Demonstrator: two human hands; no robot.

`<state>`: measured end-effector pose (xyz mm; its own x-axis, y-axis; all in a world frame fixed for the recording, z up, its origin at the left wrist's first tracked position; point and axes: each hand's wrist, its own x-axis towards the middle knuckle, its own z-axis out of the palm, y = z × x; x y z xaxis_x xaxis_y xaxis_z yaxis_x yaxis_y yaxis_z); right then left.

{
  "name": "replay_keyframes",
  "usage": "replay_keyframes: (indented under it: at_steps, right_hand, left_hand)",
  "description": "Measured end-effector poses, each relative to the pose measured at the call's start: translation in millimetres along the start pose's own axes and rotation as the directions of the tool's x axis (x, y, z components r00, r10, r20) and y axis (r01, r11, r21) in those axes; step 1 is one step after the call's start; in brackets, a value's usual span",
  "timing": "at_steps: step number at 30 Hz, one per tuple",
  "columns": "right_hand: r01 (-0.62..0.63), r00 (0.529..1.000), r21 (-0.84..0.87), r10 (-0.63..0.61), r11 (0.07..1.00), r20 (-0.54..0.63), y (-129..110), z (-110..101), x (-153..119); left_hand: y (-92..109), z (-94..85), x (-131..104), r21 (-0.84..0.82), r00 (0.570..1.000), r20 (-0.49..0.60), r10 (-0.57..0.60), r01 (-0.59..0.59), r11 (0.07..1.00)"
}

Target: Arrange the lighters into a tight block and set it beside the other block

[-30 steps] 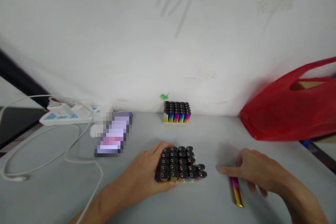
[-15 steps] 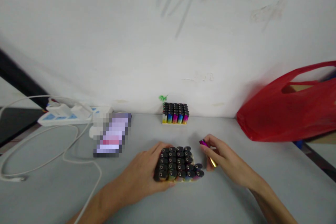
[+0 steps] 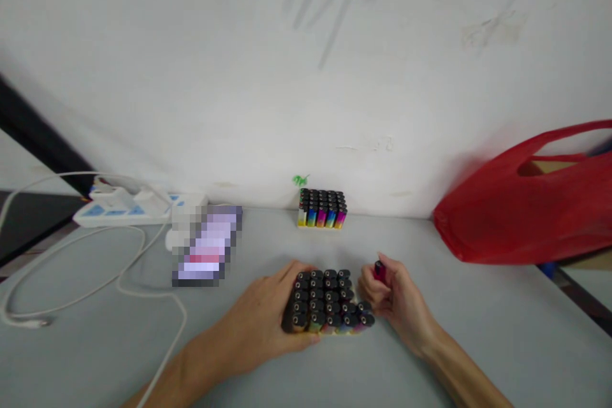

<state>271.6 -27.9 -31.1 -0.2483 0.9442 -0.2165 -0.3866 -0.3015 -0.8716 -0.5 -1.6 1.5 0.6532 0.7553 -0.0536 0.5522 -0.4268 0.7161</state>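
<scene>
A block of upright rainbow-coloured lighters with black tops stands on the grey table near me. My left hand rests against the block's left side, its fingers wrapped round the near left corner. My right hand is at the block's right edge and grips a single lighter upright, with only its black and magenta top showing above the fingers. A second, smaller block of the same lighters stands at the back by the wall.
A red plastic bag lies at the right. A phone lies at the left, behind it a white power strip with white cables looping over the table. A white wall closes the back.
My right hand picked the single lighter off the table at the right, carried it left and turned it upright beside the block. My left hand stayed on the block.
</scene>
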Motion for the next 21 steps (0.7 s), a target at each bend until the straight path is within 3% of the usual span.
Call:
replay_keyframes:
  at_steps: [7,21]
  right_hand:
    - [0.025,0.999,0.066,-0.026,0.997,0.025,4,4,0]
    - [0.054,0.999,0.043,-0.054,0.998,0.004,1,8,-3]
  left_hand:
    - [-2,0.7,0,0.000,1.000,-0.001,0.006,-0.006,1.000]
    - [1,-1.3,1,-0.007,1.000,0.001,0.000,0.000,1.000]
